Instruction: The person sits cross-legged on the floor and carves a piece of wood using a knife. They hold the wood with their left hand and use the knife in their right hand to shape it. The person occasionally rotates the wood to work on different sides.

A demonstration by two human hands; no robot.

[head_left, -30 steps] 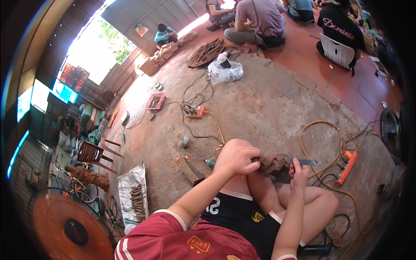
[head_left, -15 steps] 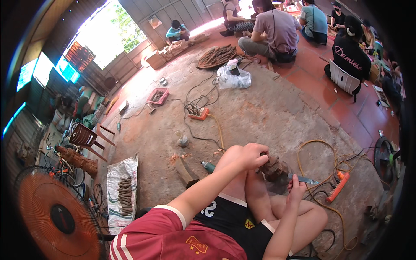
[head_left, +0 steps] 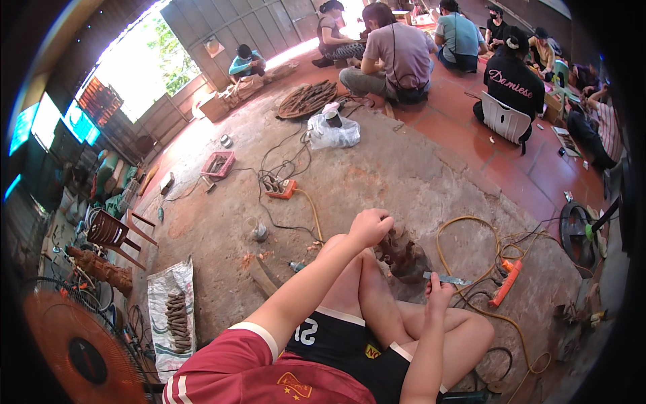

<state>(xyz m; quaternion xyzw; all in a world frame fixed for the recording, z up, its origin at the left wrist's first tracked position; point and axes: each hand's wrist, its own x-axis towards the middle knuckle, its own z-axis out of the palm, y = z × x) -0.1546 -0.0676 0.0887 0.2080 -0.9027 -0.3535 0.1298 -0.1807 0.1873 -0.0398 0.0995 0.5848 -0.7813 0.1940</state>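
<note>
Between my bare legs stands a dark brown carved piece (head_left: 405, 259) with a rough, uneven surface, wooden by its look. My left hand (head_left: 371, 227) is closed at its upper left end, with the fingertips partly hidden. Lower right of the piece, my right hand (head_left: 439, 293) pinches a flat, narrow metal blade (head_left: 452, 279). The blade points to the right, its left end near the carved piece; whether they touch I cannot tell.
An orange power strip (head_left: 506, 283) with a looping yellow cord lies right of my knees; another power strip (head_left: 280, 189) lies ahead. On the left are a fan (head_left: 87, 360) and a white sack (head_left: 160, 306) bearing short brown sticks. Several people sit farther back.
My left hand has moved away from me and up the carved piece, uncovering more of it. My right hand still holds the blade. The whole view has shifted, so the room sits farther left.
</note>
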